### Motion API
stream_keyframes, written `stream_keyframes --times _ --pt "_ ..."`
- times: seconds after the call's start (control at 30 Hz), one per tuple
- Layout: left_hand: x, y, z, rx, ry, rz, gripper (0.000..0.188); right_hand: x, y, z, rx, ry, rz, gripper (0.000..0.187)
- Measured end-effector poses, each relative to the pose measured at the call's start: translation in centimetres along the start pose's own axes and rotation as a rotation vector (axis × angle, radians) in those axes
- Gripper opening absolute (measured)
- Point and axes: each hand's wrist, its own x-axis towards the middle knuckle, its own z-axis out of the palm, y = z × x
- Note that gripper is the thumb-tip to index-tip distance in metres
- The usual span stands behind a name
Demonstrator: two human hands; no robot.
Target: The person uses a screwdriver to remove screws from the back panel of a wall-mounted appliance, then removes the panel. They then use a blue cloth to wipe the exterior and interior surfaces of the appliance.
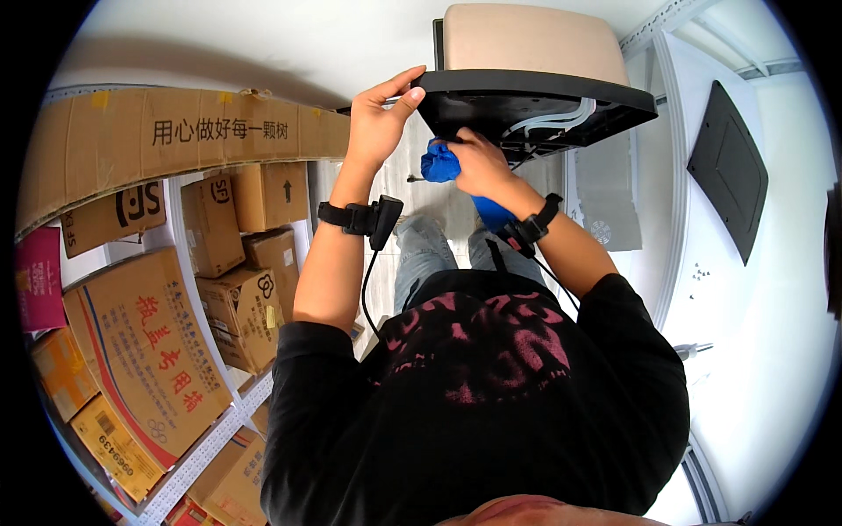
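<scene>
Ahead of me is a large appliance with a beige cover (531, 39) above a black frame (535, 83). Its open underside faces me, showing pale flat cables (566, 118) inside the dark cavity. My left hand (381, 118) grips the frame's left corner, with the thumb on the near side and the fingers over the top edge. A bunched blue cloth (438, 163) is in my closed right hand (484, 167), just below the frame's lower left part. The right fingertips are partly hidden. Black straps with small devices and cords circle both forearms.
Shelves with several cardboard boxes (145, 351) stand on the left, under a long cardboard panel (193, 145). To the right, a black panel (732, 171), small screws (699, 273) and a metal tool (695, 351) lie on a white surface. A grey perforated plate (610, 206) is nearby.
</scene>
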Motion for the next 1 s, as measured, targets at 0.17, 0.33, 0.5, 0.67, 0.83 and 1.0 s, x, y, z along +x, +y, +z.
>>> stream_keyframes --times 0.17,0.33,0.5,0.67,0.83,1.0 --pt "-0.1 -0.1 -0.1 0.023 -0.003 0.009 0.030 0.4 -0.4 -0.4 0.107 0.318 -0.050 0.070" --pt "0.2 0.0 -0.1 0.000 -0.017 -0.012 0.030 1.5 -1.3 -0.7 -0.046 0.183 0.056 0.065" --pt "0.3 -0.6 -0.4 -0.011 -0.011 -0.007 0.031 -0.6 1.3 -1.3 0.024 -0.186 -0.137 0.060" --pt "0.3 -1.6 -0.2 -0.131 -0.034 -0.069 0.036 -1.8 4.5 2.4 0.089 0.011 -0.011 0.061" --pt "-0.3 -2.9 0.2 -0.209 -0.020 -0.218 0.043 1.0 4.1 2.7 0.015 0.182 -0.040 0.070" --pt "-0.4 -2.9 0.3 -0.268 -0.035 -0.223 0.047 2.4 2.7 4.1 -0.126 0.090 0.081 0.071"
